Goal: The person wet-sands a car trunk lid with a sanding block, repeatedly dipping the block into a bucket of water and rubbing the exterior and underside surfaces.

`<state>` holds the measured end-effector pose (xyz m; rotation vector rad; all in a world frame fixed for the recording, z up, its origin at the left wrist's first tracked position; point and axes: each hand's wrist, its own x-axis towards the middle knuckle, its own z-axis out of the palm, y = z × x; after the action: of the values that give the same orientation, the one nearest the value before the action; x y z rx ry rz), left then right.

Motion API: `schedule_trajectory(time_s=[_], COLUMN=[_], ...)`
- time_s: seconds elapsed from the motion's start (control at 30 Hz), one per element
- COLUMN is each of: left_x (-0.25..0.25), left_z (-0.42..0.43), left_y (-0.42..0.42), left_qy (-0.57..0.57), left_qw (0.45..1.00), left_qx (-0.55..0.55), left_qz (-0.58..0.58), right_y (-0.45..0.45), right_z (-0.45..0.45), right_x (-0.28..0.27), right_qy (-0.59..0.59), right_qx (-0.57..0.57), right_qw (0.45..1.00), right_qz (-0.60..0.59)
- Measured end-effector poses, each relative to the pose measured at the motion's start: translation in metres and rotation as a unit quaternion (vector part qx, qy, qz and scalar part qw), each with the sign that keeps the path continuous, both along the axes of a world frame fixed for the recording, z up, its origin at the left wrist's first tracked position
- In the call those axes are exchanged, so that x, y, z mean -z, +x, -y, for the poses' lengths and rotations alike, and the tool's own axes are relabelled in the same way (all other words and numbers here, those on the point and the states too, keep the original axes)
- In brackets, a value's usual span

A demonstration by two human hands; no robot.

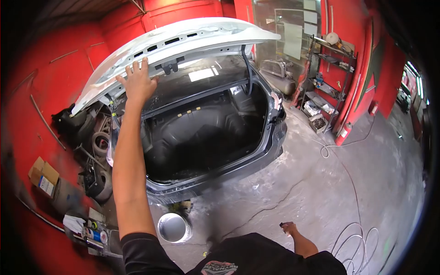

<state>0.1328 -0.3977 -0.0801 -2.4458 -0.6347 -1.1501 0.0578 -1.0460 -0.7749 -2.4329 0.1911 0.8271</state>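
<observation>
Trunk lid [206,39] raised above the open trunk [197,130], ahead of and higher than the shoulders, long axis running crosswise and sloping down toward the left end. Left hand [139,86] much the nearer, at the end of an outstretched arm, up at the lid's lower edge, left of its middle and left of the latch [171,67]. Fingers spread apart rather than curled round the edge, palm toward the panel; from this angle, hard to tell firm pressure from light contact. Right hand [289,228] low and well apart from the lid, out to the right above the concrete floor [256,215], fingers bent by a small dark thing [282,224], cannot tell whether gripped.
</observation>
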Motion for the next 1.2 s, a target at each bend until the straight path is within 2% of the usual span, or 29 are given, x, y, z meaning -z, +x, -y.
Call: schedule_trajectory(time_s=[0.07, 0.1, 0.17, 0.2, 0.23, 0.33, 0.43, 0.47, 0.5, 0.53, 0.57, 0.63, 0.7, 0.8, 1.0, 1.1, 1.2], left_x=[0.000, -0.002, -0.003, -0.004, -0.005, -0.004, -0.004, 0.000, 0.000, 0.001, 0.001, -0.002, 0.001, -0.001, 0.002, 0.003, 0.003], left_z=[0.001, 0.002, 0.004, 0.004, 0.005, 0.008, 0.009, 0.002, 0.003, 0.004, 0.007, 0.010, 0.014, 0.015, 0.013, 0.011, 0.010], left_y=[0.001, 0.001, 0.000, 0.000, 0.000, -0.003, -0.002, 0.002, 0.002, 0.002, -0.002, -0.006, -0.006, -0.008, -0.004, -0.002, -0.001], left_qy=[-0.010, -0.029, -0.035, -0.037, -0.036, -0.041, -0.055, -0.051, -0.053, -0.054, -0.060, -0.063, -0.060, -0.065, -0.056, -0.054, -0.054], left_qw=[1.000, 0.999, 0.999, 0.999, 0.998, 0.997, 0.996, 0.998, 0.998, 0.998, 0.998, 0.998, 0.998, 0.998, 0.998, 0.998, 0.998], left_qx=[-0.010, -0.014, -0.020, -0.025, -0.028, -0.042, -0.034, -0.024, -0.024, -0.017, -0.009, 0.004, 0.009, 0.013, 0.006, 0.009, 0.011], left_qz=[-0.002, -0.014, -0.024, -0.028, -0.033, -0.051, -0.057, -0.037, -0.029, -0.022, -0.015, -0.001, 0.010, 0.007, 0.017, 0.021, 0.019], right_y=[0.007, 0.011, 0.017, 0.028, 0.039, 0.036, 0.058, 0.051, 0.036, 0.036, 0.038, 0.041, 0.028, 0.021, 0.020, 0.016, 0.013], right_z=[0.004, 0.000, -0.001, 0.004, 0.010, 0.002, 0.014, 0.009, 0.000, -0.003, 0.017, 0.019, 0.005, 0.001, -0.011, -0.018, -0.022], right_x=[0.052, 0.054, 0.058, 0.086, 0.114, 0.080, 0.115, 0.084, 0.045, 0.039, 0.074, 0.077, 0.056, 0.030, 0.019, 0.017, 0.009], right_qy=[0.027, 0.001, 0.039, 0.005, -0.027, -0.010, -0.072, 0.007, 0.105, 0.126, 0.166, 0.176, 0.112, 0.107, 0.117, 0.156, 0.130], right_qx=[-0.059, -0.230, -0.174, -0.306, -0.419, -0.374, -0.385, -0.244, -0.080, -0.046, -0.157, -0.181, -0.014, -0.099, -0.106, -0.027, -0.104], right_qw=[0.992, 0.948, 0.977, 0.935, 0.870, 0.893, 0.902, 0.966, 0.991, 0.991, 0.970, 0.962, 0.993, 0.989, 0.986, 0.987, 0.984], right_qz=[0.111, 0.220, 0.113, 0.177, 0.258, 0.252, 0.179, 0.088, 0.026, -0.012, 0.078, 0.101, -0.032, 0.037, 0.058, 0.009, 0.063])
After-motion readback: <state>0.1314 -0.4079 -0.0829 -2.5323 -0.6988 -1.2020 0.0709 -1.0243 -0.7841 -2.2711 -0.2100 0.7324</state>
